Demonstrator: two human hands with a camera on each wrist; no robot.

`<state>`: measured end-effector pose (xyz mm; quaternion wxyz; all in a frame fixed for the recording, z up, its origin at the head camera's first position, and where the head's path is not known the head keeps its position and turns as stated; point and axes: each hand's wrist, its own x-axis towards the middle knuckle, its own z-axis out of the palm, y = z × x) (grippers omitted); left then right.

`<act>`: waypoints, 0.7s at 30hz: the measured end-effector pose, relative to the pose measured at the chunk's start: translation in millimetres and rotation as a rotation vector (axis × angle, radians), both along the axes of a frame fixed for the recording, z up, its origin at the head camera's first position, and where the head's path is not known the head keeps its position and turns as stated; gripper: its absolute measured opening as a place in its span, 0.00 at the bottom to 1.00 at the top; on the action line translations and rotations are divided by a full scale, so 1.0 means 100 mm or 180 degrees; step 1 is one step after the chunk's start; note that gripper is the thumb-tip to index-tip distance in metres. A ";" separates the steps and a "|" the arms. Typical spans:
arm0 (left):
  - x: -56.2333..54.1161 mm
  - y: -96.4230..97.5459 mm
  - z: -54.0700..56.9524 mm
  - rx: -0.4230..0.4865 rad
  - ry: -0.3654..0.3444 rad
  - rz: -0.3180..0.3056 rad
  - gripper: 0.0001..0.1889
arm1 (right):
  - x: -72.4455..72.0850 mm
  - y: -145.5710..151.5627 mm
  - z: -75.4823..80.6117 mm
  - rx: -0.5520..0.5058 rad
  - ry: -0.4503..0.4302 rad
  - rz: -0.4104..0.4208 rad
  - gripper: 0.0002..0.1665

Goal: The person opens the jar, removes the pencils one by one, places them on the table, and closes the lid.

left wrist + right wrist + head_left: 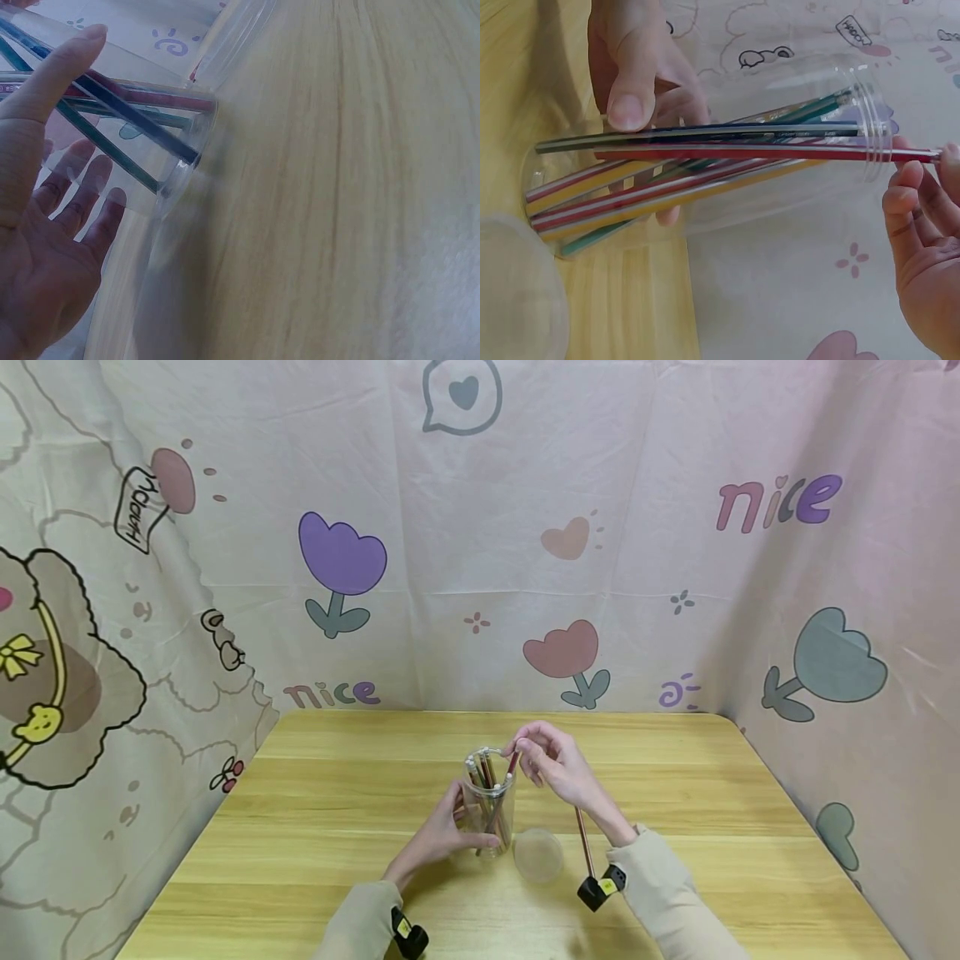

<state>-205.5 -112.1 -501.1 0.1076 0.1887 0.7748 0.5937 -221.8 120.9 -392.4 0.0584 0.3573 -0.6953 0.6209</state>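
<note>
A clear jar (507, 817) stands on the table with several striped pencils leaning inside it. My left hand (442, 833) holds the jar low down, thumb on the near side and fingers round the other. At the jar's mouth, my right hand (557, 767) pinches the top end of a red pencil (780, 153). Most of that pencil is inside the jar, and its lower end is raised off the bottom in the right wrist view. A dark pencil (142, 124), a green pencil (112, 150) and yellow-and-red ones share the jar.
A round translucent lid (538, 855) lies flat on the table just right of the jar. Beyond it, a single pencil (584, 843) lies partly hidden under my right wrist. A printed cloth (465, 527) hangs behind the wooden table (337, 793).
</note>
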 end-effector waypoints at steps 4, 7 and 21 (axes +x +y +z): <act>0.00 0.00 0.00 -0.0006 -0.0011 -0.0004 0.50 | 0.02 -0.02 0.03 -0.0196 -0.0010 0.0030 0.08; 0.00 0.00 0.00 0.0002 -0.0006 -0.0010 0.50 | 0.03 -0.03 0.07 -0.0336 -0.0059 0.0026 0.08; -0.02 0.01 -0.01 -0.0009 0.0014 0.0013 0.50 | 0.10 0.07 0.19 -0.0504 0.0023 -0.0012 0.13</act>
